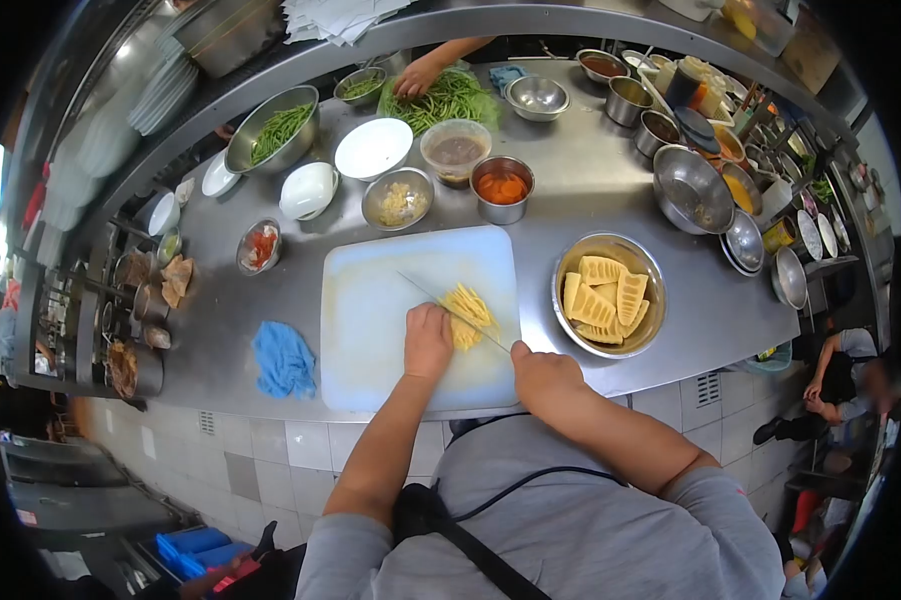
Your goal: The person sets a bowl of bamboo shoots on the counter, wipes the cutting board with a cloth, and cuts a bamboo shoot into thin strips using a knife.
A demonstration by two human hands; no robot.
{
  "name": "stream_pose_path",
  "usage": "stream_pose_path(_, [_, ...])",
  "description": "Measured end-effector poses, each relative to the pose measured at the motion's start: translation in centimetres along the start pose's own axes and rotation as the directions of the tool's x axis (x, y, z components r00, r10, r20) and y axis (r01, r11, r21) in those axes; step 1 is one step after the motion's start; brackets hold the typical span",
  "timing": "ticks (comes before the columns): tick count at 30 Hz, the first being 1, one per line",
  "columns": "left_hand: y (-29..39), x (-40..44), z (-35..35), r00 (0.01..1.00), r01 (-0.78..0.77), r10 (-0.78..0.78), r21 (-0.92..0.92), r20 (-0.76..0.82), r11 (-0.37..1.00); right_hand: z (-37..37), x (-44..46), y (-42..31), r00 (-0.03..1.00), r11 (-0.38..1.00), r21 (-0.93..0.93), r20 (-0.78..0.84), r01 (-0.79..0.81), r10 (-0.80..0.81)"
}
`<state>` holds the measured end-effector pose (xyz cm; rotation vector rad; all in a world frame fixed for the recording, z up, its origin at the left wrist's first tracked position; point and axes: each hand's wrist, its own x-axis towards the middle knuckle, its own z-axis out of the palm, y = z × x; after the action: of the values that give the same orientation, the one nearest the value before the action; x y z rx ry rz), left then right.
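My right hand [547,380] is wrapped round the handle of a kitchen knife [420,287]. Its long blade slants across a white cutting board [365,300] and lies over pale yellow bamboo shoot strips [465,304]. My left hand [428,340], fingers curled, presses against the bamboo shoot close to the blade; its fingertips are partly hidden. Strips show on both sides of the blade. To the right of the board, a metal bowl [608,350] holds several larger bamboo shoot pieces [600,270].
A blue cloth [284,358] lies left of the board. Behind it stand a metal bowl of chopped garlic-like bits [398,203] and a pot with orange slices [503,187]. Another person's hand [417,78] touches green beans [450,100]. Stacked metal bowls [692,188] stand at right.
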<state>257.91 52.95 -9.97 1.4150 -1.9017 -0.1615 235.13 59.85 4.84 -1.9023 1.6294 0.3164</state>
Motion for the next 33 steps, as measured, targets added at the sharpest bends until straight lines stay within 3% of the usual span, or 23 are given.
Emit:
stream_pose_path(2, [-0.1, 0.0, 0.1, 1.0, 0.016, -0.016, 0.006, 0.013, 1.0, -1.8, -1.7, -0.9, 0.999, 0.997, -0.072, 0.034, 0.031, -0.028])
stream_pose_path(7, [0.1, 0.0, 0.1, 1.0, 0.021, -0.021, -0.005, -0.008, 1.0, 2.1, 1.3, 1.1, 1.0, 0.998, -0.059, 0.009, -0.004, 0.005])
stream_pose_path(11, [-0.2, -0.4, 0.1, 1.0, 0.015, -0.015, 0.014, -0.007, 1.0, -2.1, -1.6, -1.3, 0.998, 0.996, -0.08, 0.027, 0.05, -0.048])
stream_pose_path(16, [-0.3, -0.4, 0.1, 0.999, 0.026, -0.026, -0.001, -0.025, 1.0, 4.2, 2.4, 1.3, 0.999, 0.999, -0.022, 0.038, -0.03, 0.03])
stream_pose_path(18, [0.4, -0.3, -0.8, 0.992, 0.09, -0.1, -0.123, -0.077, 0.988, 5.0, 2.7, 1.8, 0.999, 1.0, -0.016, 0.033, -0.018, 0.019])
stream_pose_path(22, [0.1, -0.6, -2.2, 0.99, 0.017, -0.009, 0.056, -0.138, 0.998, 4.9, 3.2, 1.7, 1.0, 0.999, -0.04, 0.017, -0.016, 0.016])
stream_pose_path(24, [0.0, -1.4, -2.0, 0.999, 0.029, -0.029, 0.03, 0.027, 0.999, 4.3, 2.5, 1.2, 0.999, 0.998, -0.054, 0.022, -0.027, 0.028])
stream_pose_path(29, [0.0, -1.2, -1.6, 0.998, 0.031, -0.033, 0.04, 0.051, 0.999, -1.4, -1.0, -1.5, 0.999, 0.993, -0.117, 0.043, 0.021, -0.016])
stream_pose_path(33, [0.3, -1.0, -1.9, 0.997, 0.042, -0.045, 0.04, 0.06, 0.998, 2.8, 1.6, -0.1, 0.999, 0.996, -0.087, 0.03, -0.03, 0.032])
